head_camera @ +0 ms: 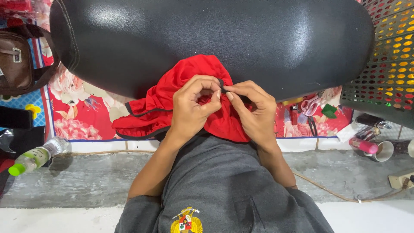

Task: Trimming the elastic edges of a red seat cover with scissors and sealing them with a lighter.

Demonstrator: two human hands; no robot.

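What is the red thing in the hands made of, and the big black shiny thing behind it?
The red garment looks like soft knit fabric, matte: it folds and bunches, with a thin dark trim along its edges. The left hand and right hand pinch it. The black cushion looks like faux leather or vinyl: glossy, fine-grained, with light reflections and a stitched seam.

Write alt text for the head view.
Both hands, the left hand and right hand, pinch the dark trim of a red cloth lying against a black padded seat. A plastic bottle lies at the left.
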